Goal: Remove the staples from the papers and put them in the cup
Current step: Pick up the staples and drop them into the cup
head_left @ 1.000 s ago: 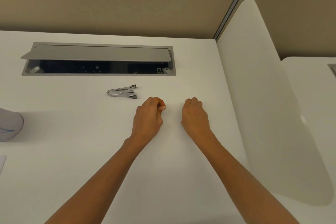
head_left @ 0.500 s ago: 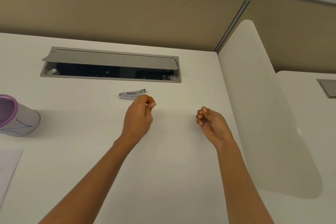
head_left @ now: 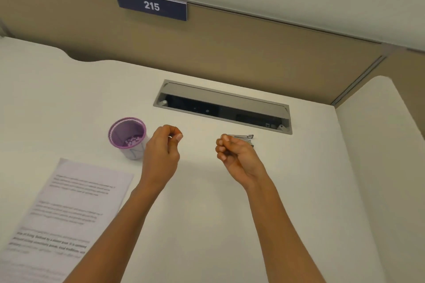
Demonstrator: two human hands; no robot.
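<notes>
A purple-rimmed cup [head_left: 135, 153] stands on the white desk, with several small bits at its bottom. My left hand [head_left: 162, 153] hovers just right of the cup, thumb and forefinger pinched on a tiny pale staple [head_left: 169, 137]. My right hand [head_left: 239, 158] is raised further right, fingers loosely curled with nothing in them. Behind its fingers lies a metal staple remover [head_left: 243, 136], partly hidden. A printed paper [head_left: 76, 202] lies flat at the front left, below the cup.
A grey cable hatch [head_left: 223, 99] with its lid up is set in the desk behind the hands. A white divider [head_left: 381, 156] bounds the desk on the right. A tan partition with a "215" sign [head_left: 151, 6] stands at the back.
My view has swung left, bringing the cup and the paper into sight. My left hand has moved left from beside the staple remover to beside the cup, still pinched. My right hand has stayed raised.
</notes>
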